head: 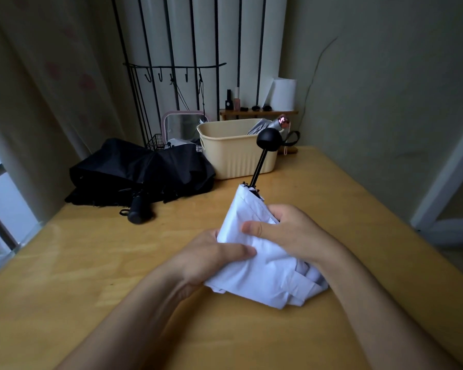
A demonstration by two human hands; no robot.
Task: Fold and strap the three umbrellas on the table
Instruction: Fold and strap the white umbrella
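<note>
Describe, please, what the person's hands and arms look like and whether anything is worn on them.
Both are bare. The left hand and right hand wear no gloves, rings or watch that show, and no sleeve covers either forearm up to the picture's edge.

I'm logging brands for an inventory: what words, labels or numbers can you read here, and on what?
None can be read.
The small bottles on the back shelf may carry labels, but they are too small and blurred.
The white umbrella, black umbrella and cream basket show no print.
</note>
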